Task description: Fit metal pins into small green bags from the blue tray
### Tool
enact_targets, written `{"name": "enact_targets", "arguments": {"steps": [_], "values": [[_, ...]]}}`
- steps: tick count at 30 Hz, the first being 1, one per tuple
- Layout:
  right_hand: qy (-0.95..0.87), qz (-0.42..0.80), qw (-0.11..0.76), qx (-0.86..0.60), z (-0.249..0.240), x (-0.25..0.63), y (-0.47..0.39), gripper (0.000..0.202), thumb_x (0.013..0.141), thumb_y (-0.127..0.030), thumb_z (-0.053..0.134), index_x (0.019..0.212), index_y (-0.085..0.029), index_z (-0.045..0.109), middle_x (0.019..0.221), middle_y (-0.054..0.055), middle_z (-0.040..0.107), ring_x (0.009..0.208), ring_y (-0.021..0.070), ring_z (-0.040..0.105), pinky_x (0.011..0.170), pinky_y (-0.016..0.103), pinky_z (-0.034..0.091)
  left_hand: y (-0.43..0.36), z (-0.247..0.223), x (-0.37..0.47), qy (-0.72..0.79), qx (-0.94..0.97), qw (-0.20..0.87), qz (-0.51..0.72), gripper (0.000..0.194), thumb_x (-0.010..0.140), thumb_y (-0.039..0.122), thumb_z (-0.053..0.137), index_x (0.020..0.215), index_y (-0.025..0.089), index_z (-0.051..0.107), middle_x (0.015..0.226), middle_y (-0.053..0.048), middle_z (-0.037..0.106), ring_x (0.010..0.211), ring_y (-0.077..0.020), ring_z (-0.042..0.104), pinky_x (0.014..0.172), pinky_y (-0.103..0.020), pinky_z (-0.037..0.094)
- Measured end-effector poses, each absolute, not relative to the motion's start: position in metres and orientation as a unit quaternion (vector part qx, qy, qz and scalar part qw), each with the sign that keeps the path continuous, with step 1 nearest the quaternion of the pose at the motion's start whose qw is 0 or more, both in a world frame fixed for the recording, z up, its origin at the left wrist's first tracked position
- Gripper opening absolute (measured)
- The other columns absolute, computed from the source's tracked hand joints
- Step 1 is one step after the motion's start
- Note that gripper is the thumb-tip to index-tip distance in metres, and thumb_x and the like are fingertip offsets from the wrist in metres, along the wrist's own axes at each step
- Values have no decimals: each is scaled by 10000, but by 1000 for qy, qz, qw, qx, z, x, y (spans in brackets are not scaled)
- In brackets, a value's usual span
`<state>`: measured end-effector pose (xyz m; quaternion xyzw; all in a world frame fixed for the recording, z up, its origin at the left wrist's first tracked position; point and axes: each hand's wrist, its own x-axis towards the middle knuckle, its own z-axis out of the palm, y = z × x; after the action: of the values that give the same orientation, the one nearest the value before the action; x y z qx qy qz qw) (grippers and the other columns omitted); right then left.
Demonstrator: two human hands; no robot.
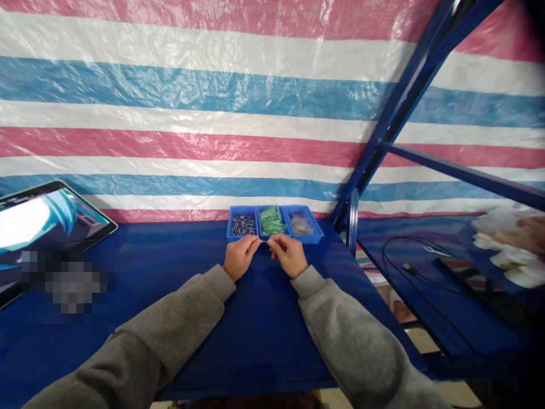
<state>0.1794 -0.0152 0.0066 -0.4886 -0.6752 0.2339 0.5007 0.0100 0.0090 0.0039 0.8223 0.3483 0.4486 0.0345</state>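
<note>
My left hand [239, 257] and my right hand [289, 254] are close together just in front of three blue bins. Both are closed in a pinch, and a thin, pale, small piece [264, 241] spans the gap between the fingertips. It is too small to name. Behind my left hand, the left bin holds many small metal cylinders [243, 225]. The middle bin has green plastic packets [271, 220], partly hidden by my right hand's fingers. Clear plastic bags [300, 224] lie in the right bin [315, 232].
A tablet-like screen [85, 221] lies at the left of the blue table [255, 341]. A slanted blue metal frame [385, 128] rises at the right. Beyond it, another blue table carries a black cable [419, 275] and crumpled white plastic bags [517, 261].
</note>
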Motion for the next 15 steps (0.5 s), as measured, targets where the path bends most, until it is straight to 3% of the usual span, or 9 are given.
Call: {"name": "enact_targets", "arguments": {"steps": [3,7,15], "values": [[-672,231,504,-491,7,180,-15,301,868,-424,463,729,-184,580,547,-12,553,468,113,544,537,221,458,10,2,11,317,825,40,466,201,897,280,470,988,162,604,874,-43,680,720,-108,628,707,-211,484],[-673,251,503,-482,5,180,-15,350,874,-463,433,730,-185,587,557,-12,553,461,110,542,525,217,457,12,0,11,284,830,45,478,174,893,249,480,962,171,619,890,-44,687,820,-127,641,775,-235,493],[-677,276,509,-454,5,178,-15,291,826,-454,522,817,-180,619,655,10,615,482,118,566,507,229,464,13,-1,9,322,825,31,464,237,900,275,461,781,158,629,673,-17,641,613,-97,594,621,-199,453]]}}
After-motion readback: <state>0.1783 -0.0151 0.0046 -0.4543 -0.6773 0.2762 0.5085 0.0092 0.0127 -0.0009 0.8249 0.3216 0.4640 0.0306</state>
